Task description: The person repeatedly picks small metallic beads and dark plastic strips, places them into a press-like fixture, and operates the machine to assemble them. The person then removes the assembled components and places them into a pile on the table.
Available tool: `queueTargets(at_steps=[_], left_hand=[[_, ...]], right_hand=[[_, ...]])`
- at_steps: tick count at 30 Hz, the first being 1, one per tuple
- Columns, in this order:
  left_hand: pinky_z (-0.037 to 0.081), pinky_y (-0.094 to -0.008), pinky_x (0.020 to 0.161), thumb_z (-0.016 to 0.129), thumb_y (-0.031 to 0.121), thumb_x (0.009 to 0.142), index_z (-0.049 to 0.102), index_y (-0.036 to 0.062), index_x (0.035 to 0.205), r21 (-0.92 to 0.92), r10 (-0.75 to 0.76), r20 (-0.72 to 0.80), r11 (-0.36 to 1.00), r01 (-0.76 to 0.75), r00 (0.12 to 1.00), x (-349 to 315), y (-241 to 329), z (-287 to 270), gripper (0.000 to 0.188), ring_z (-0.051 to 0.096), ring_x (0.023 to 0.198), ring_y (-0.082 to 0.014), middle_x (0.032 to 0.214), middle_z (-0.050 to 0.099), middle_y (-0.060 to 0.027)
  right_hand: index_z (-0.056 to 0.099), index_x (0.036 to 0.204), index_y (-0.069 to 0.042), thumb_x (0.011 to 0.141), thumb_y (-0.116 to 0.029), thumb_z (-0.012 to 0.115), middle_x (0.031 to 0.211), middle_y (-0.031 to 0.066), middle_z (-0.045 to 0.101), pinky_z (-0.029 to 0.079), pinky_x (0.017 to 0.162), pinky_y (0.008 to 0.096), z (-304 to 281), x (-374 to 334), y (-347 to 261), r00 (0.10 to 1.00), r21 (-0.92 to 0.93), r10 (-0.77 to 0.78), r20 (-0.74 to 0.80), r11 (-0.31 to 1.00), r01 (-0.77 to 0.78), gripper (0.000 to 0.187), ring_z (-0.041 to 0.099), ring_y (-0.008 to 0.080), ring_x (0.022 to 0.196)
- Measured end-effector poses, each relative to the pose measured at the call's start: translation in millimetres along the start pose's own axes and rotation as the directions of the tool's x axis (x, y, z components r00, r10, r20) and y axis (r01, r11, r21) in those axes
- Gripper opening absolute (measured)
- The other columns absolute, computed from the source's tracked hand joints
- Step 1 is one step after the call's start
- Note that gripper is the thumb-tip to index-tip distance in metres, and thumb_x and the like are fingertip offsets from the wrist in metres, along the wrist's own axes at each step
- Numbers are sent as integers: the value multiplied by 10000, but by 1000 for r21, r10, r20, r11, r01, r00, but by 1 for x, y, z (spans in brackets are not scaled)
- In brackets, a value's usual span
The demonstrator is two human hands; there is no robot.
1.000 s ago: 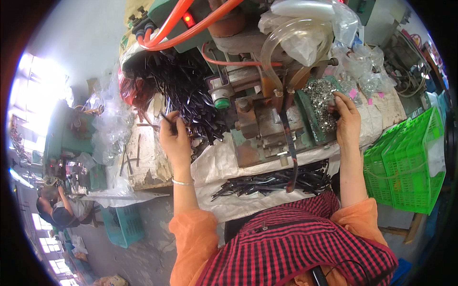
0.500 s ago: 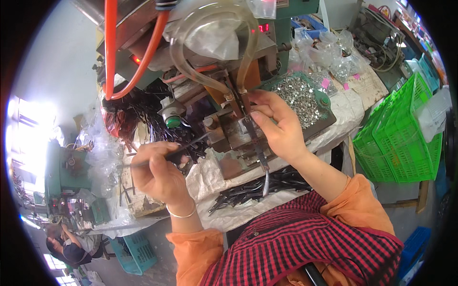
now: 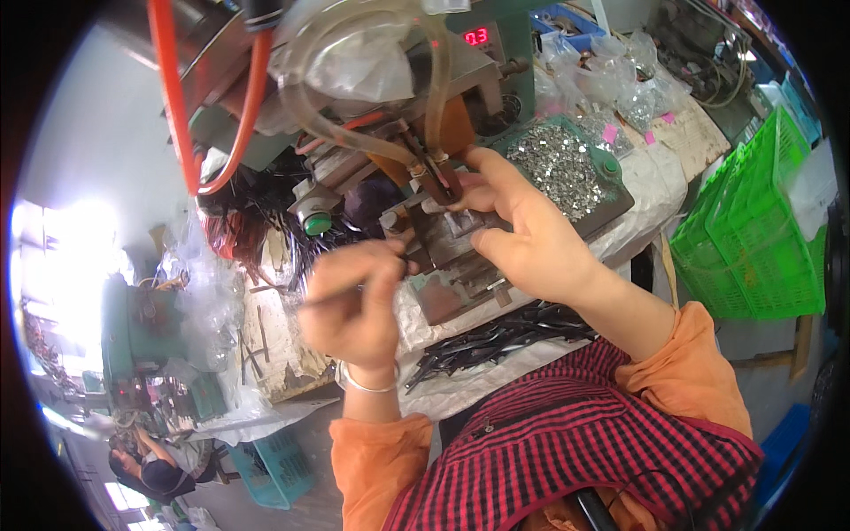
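My left hand [image 3: 356, 305] is closed round a thin dark rod [image 3: 332, 296], just left of the machine's metal work block [image 3: 456, 234]. Part of the rod is hidden by the fingers. My right hand [image 3: 540, 234] reaches in from the right, thumb apart from the fingers. Its fingertips are close to the machine's narrow upright jaws [image 3: 434, 177], and some of them are hidden; no held thing shows. Clear hoses [image 3: 440, 80] run to these jaws. A pile of black strips [image 3: 505, 341] lies on the cloth at the bench's front.
Small shiny metal pieces [image 3: 553, 168] fill a green tray at right. Dark strips [image 3: 292, 217] lie behind the green button [image 3: 317, 223]. Orange hoses [image 3: 177, 133] hang at upper left. A green crate [image 3: 753, 221] stands at right. Another person [image 3: 159, 469] sits at far left.
My left hand has moved right toward the work block with the rod. The black strip with a silvery end that hung from the block is gone from there. The right thumb has moved off the block's middle.
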State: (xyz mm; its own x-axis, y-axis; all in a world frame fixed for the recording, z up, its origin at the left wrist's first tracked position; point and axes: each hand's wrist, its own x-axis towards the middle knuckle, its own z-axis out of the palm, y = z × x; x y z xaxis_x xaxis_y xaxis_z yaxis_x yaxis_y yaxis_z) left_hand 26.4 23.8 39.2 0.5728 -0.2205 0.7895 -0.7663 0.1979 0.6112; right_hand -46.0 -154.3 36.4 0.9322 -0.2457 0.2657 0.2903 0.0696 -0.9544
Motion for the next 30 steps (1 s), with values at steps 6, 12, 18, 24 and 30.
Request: queueTargets(at_steps=[6, 12, 18, 24, 30], left_hand=[[510, -268, 526, 918, 117, 735, 726, 58, 917, 379, 345, 437, 767, -518, 831, -21, 2, 34, 271, 693, 649, -177, 951, 760, -108], [449, -235, 492, 902, 152, 735, 697, 85, 932, 360, 460, 408, 713, -602, 788, -32, -24, 37, 292, 594, 554, -108, 987, 745, -81], [443, -255, 458, 915, 181, 720, 702, 106, 972, 364, 460, 349, 736, -571, 816, -32, -24, 35, 338, 592, 529, -116, 997, 752, -59], [476, -273, 490, 876, 115, 717, 712, 64, 1010, 370, 335, 340, 812, -452, 879, -43, -9, 31, 339, 630, 593, -143, 1064, 748, -100], [472, -283, 497, 806, 109, 799, 768, 142, 1080, 574, 116, 457, 719, -392, 882, -84, 27, -46, 285, 594, 577, -130, 1114, 765, -71]], right_hand=[[723, 1142, -58, 803, -109, 736, 1328, 214, 634, 448, 1094, 496, -94, -2, 63, 925, -965, -350, -144, 256, -54, 343, 528, 404, 1333], [716, 944, -64, 818, -124, 759, 1242, 198, 664, 476, 1026, 486, -138, -14, 101, 872, -966, -471, -133, 257, -8, 146, 575, 411, 1262], [693, 945, -65, 828, -120, 729, 1212, 138, 664, 494, 921, 490, -124, -4, 102, 921, -966, -389, -32, 250, 72, 134, 599, 359, 1205], [670, 1020, -61, 858, -102, 700, 1202, 125, 684, 521, 864, 445, -128, 23, 99, 910, -961, -333, 248, 32, 274, 170, 643, 342, 1137], [704, 1102, -28, 931, -78, 685, 1008, 118, 733, 538, 847, 332, -138, 2, 104, 919, -775, -275, -282, 630, -49, 179, 701, 257, 908]])
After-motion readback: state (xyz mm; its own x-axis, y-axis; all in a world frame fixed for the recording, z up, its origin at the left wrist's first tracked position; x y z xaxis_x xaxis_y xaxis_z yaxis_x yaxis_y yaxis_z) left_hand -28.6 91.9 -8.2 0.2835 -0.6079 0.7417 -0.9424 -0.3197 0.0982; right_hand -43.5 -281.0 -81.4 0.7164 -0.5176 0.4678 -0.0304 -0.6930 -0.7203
